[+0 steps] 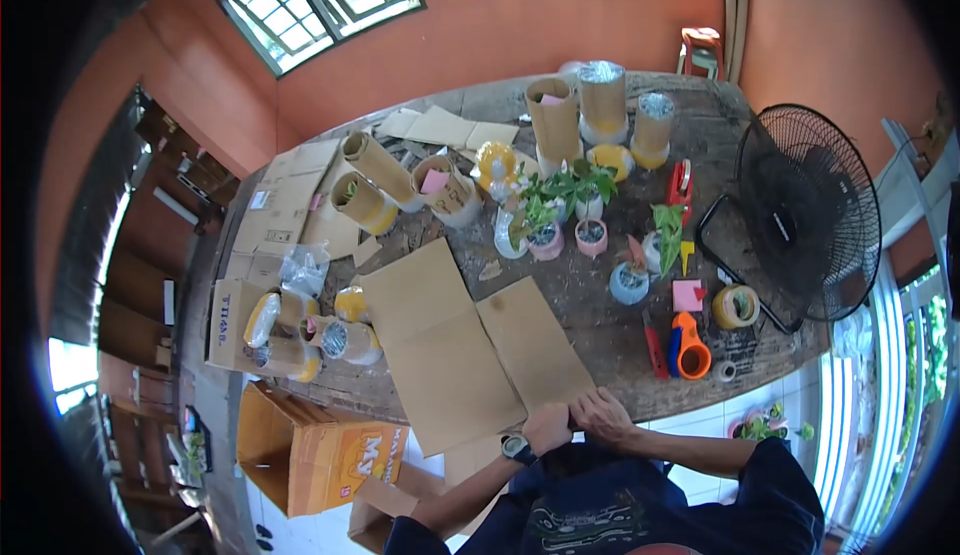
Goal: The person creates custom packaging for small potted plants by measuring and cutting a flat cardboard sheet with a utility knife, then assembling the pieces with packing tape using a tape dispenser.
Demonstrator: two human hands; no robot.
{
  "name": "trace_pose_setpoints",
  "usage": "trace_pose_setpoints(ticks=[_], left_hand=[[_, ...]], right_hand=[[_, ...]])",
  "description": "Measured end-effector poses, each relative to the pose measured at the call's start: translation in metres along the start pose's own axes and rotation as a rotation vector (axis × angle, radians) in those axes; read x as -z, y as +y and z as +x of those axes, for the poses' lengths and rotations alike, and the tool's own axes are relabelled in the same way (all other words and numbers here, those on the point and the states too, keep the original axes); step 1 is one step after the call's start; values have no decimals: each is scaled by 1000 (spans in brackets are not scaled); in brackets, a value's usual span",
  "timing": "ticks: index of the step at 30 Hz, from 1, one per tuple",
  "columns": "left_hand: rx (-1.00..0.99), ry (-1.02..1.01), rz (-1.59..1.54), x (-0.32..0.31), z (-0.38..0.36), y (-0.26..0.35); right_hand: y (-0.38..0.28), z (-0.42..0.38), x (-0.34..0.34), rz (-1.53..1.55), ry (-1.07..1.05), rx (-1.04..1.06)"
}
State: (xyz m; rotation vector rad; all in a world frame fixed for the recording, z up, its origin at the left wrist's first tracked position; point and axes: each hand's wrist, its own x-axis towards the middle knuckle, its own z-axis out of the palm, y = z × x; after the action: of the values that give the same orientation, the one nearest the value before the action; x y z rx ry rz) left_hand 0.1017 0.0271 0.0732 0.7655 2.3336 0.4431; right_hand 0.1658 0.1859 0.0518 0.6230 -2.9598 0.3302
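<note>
Extending forward from left hand (548, 428) and right hand (603, 420) lies cardboard (445, 365).

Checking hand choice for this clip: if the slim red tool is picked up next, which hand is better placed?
Probably the right hand: it is nearer the slim red tool, which lies ahead and to its right. The left hand is farther left, by the cardboard.
</note>
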Motion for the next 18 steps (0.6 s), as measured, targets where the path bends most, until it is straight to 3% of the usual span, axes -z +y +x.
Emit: trace_pose_setpoints(ticks=[2,3,5,6,9,12,13,15,16,18], left_hand=[[22,66,21,-25,0,-6],[92,91,68,0,-15,28],[-57,340,329,-16,-25,35],[-134,474,467,-18,-24,37],[-11,309,512,-14,-23,34],[74,102,432,27,-11,33],[100,25,391,36,-10,35],[91,95,401,44,-12,43],[84,115,403,42,-15,48],[29,462,646,32,-16,58]], right_hand=[[8,7,7,183,-311,-111],[10,13,12,280,-472,-168],[17,22,26,344,-533,-176],[25,31,32,368,-554,-176],[36,37,40,441,-499,58],[21,32,40,70,109,82],[17,28,35,75,100,67],[19,31,30,77,87,32],[21,34,32,157,-68,-48],[32,48,36,319,-380,-214]])
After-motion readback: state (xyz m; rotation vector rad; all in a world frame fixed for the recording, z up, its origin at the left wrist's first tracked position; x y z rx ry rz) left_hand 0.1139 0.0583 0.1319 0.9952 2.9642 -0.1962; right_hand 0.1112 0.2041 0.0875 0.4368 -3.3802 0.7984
